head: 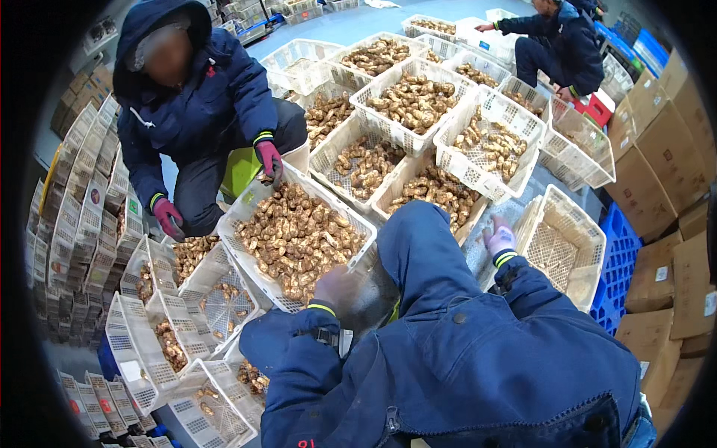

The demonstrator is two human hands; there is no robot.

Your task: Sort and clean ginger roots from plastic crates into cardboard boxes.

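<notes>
My left hand (338, 287), in a pale purple glove and blurred, is at the near rim of a large white perforated plastic crate (367, 246). Knobbly brown-and-cream produce, perhaps mushrooms, (299, 238) fills this crate; whether the hand holds a piece cannot be told. To the right of my raised knee, my right hand (498, 236), gloved alike, has its fingers apart and appears to hold nothing. It is beside a stack of white crates whose top crate (560, 252) shows a bare mesh bottom. More crates of the same produce (440, 193) stand beyond the knee.
A person (190, 106) in a navy hooded jacket and pink gloves sits across at the left, one hand over the large crate's far corner. Another person (566, 53) crouches at upper right. Crates (143, 347) crowd the lower left; cartons (666, 145) and a blue pallet (616, 263) line the right.
</notes>
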